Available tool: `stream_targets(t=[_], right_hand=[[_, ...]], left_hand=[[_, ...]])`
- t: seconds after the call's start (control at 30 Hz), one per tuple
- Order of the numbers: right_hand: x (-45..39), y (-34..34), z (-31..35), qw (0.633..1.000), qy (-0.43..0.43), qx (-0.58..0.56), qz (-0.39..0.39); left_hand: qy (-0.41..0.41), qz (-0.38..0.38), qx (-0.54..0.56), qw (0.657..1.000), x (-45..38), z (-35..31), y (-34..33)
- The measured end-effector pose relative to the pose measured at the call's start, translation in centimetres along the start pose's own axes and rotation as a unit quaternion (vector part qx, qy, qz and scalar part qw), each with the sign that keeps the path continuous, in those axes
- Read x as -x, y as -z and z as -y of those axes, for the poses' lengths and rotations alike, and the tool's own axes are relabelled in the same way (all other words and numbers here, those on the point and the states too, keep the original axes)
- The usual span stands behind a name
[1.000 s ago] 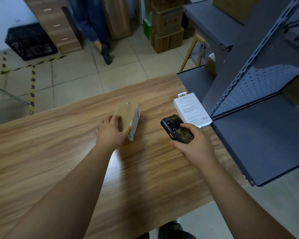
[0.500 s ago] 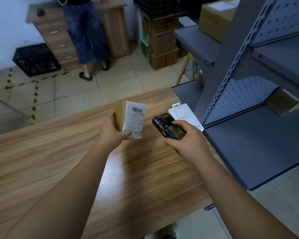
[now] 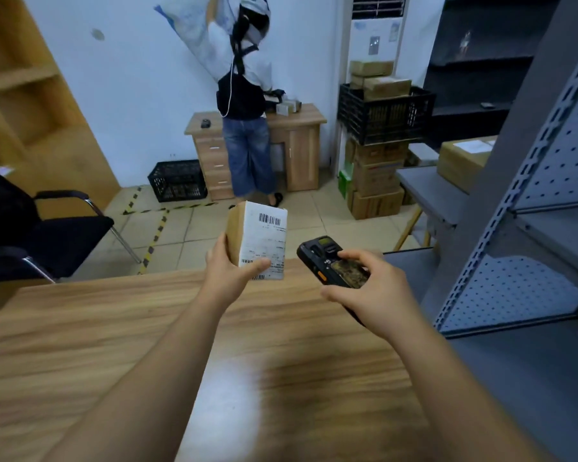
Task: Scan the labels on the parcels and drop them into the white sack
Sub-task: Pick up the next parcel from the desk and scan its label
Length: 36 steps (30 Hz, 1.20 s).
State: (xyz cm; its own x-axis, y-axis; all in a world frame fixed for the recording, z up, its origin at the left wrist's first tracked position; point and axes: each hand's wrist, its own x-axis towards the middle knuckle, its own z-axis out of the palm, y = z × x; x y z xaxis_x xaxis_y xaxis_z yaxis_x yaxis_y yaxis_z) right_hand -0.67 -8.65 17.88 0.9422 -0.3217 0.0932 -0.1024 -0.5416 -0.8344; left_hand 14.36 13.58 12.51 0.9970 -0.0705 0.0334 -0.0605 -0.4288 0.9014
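Note:
My left hand (image 3: 229, 275) holds a small cardboard parcel (image 3: 257, 240) upright above the far edge of the wooden table (image 3: 114, 328). Its white label with a barcode faces me. Just to the right, my right hand (image 3: 369, 291) grips a black handheld scanner (image 3: 331, 261), whose front end points towards the parcel. A white sack (image 3: 201, 31) is held up against the far wall by a person standing at the back.
A grey metal shelving rack (image 3: 521, 228) stands close on the right with a cardboard box on it. A black chair (image 3: 30, 228) is at the left. A person (image 3: 247, 128) stands at a wooden desk (image 3: 301, 135). Black crates and stacked boxes (image 3: 377, 175) sit beyond.
My left hand lifted the parcel off the table and turned its label towards me. The view tilted up, and the white flat box on the table dropped out of sight.

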Motion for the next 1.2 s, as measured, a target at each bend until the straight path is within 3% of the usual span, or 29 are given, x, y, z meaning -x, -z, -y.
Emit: stream_targets(t=[0.43,0.73,1.2], right_hand=[[1.5,-3.7,2.5,0.991,-0.052,0.017,0.125],[3.1,-6.1,4.3,0.986,-0.064,0.025,0.153],[3.4,-13.9,11.9,0.996,-0.084,0.012,0.029]], left_hand=[[0.002,-0.052,-0.047,0.998,2.9,3.6,5.1],[0.004,-0.05,-0.043,0.998,2.6,5.4,7.9],[-0.059,0.016,-0.036,0.997,-4.3,6.8,15.8]])
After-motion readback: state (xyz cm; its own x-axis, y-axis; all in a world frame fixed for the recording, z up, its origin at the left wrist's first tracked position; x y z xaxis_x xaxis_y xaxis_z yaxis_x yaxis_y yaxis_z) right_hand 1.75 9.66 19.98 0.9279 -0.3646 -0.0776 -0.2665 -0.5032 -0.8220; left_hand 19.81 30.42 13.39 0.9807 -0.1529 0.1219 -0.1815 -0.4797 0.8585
